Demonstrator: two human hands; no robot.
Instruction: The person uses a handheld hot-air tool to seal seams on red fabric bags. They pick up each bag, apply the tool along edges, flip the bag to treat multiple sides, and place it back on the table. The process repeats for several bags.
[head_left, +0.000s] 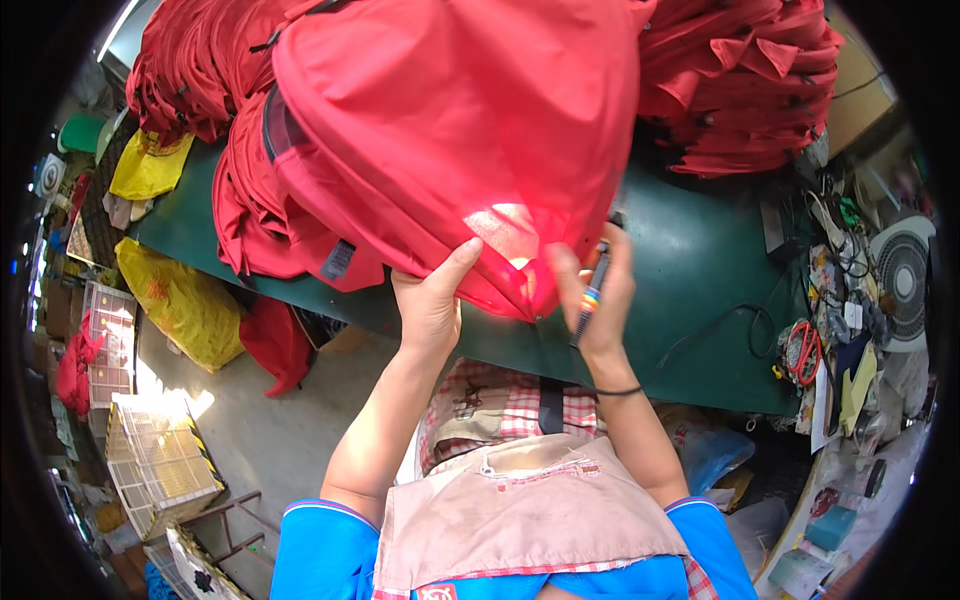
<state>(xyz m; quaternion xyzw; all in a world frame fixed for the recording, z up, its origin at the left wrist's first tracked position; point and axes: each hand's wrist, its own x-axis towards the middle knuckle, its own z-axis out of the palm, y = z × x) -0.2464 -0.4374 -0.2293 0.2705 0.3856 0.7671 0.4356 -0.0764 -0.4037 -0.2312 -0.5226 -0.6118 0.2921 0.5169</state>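
A large red fabric backpack [450,130] lies across the green table in front of me, its narrow corner pointing toward me. My left hand [433,298] grips its near left edge, thumb on top and the fingers hidden beneath. Near the right side of that corner, my right hand [605,295] is curled around a slim black tool [590,300] with coloured bands. The right thumb is close to the red cloth; whether it touches cannot be made out. A bright patch of light falls on the fabric between my hands. A thin black band circles my right wrist.
Stacked red fabric pieces [740,90] stand at the far right, with more red bags [255,200] to the left. The green table [690,300] carries a loose black cord. Red-handled scissors [803,352] and a fan [903,280] sit right; a yellow bag [185,305] hangs left.
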